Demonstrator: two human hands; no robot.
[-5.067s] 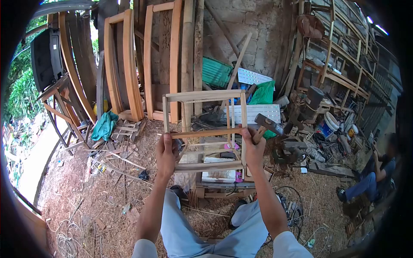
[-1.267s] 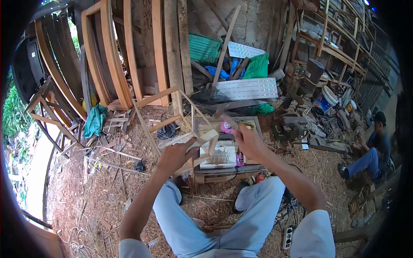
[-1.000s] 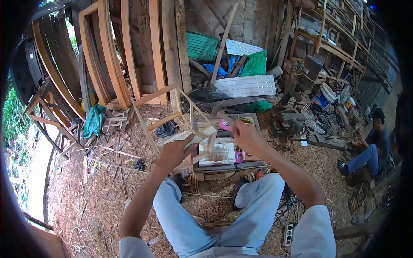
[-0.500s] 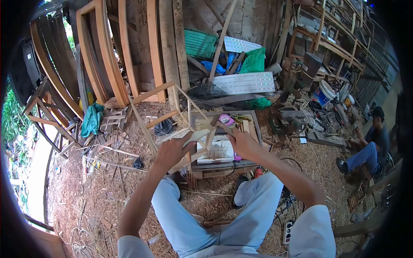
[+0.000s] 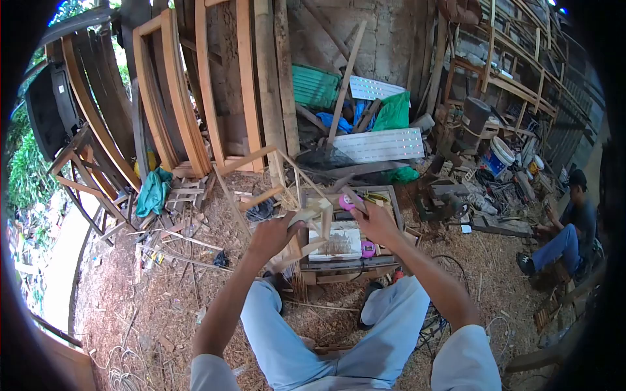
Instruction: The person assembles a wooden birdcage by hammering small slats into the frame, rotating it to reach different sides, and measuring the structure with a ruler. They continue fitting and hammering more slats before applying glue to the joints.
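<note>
Left hand [image 5: 274, 233] clamped on a corner of the tilted wooden frame [image 5: 318, 214], held above the low worktop [image 5: 342, 264], apparently to steady it; right hand [image 5: 377, 223] closed round a pink-marked tool [image 5: 349, 200], type unclear, just beside the frame's upper joint

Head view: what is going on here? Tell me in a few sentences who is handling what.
A seated person works in a cluttered wood workshop. Their left hand grips a small wooden frame, tilted over a low bench. Their right hand is closed on a dark tool, probably a hammer, held close to the frame's near corner. Another person sits on the ground at the far right, apart from this work.
</note>
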